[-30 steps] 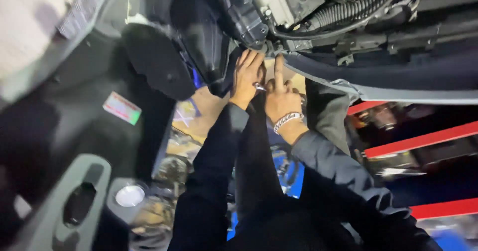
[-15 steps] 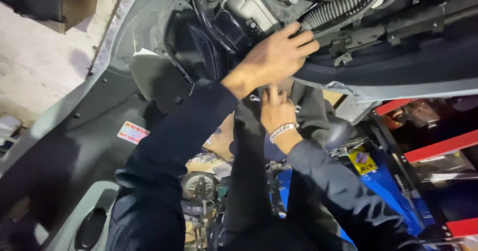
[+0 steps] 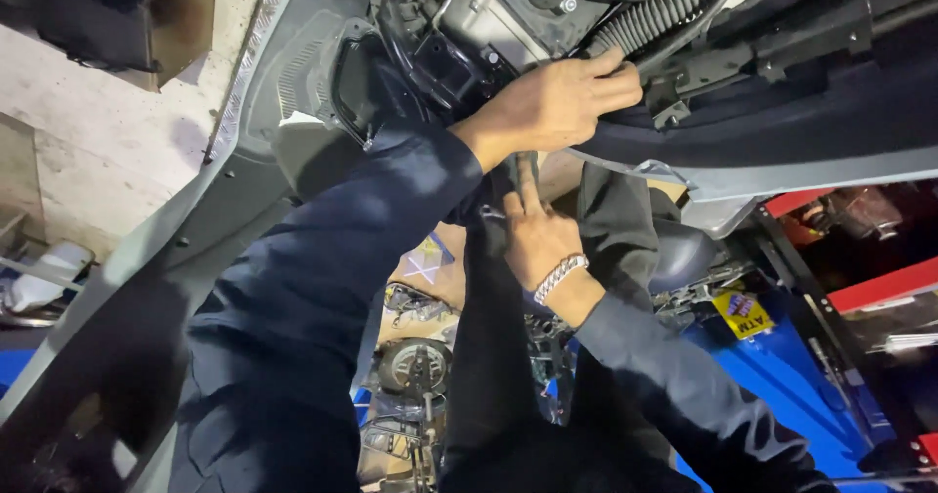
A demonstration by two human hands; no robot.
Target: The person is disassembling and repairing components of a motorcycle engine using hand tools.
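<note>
The left hand (image 3: 557,102) is curling closed on the ribbed hose (image 3: 660,14) at one o'clock; the right hand (image 3: 532,234), fingers extended, is reaching upward into the underbody, nothing visibly detached.

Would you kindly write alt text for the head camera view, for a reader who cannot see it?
Seen from below a vehicle's underside, the left hand grips a black ribbed hose beside the engine parts, while the right hand, wearing a silver bracelet, reaches up just beneath it. Both arms wear dark blue sleeves.
</note>
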